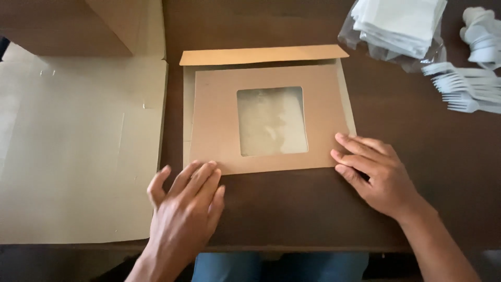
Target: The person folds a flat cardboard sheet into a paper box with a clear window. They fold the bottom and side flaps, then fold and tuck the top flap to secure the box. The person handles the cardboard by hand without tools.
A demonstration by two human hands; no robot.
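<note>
Both hands flat, open: left hand [185, 201]; right hand [373, 172] | flattened kraft box [219, 115] (clear square window)

A flat windowed box [269, 119] lay on the table [428, 172], centred before the person. The left hand [185, 209] rested at its near left corner, the right hand [373, 172] at its near right corner. Cardboard sheets [78, 151] lay left; a bag of napkins [399, 28] and forks [464, 89] lay far right.
</note>
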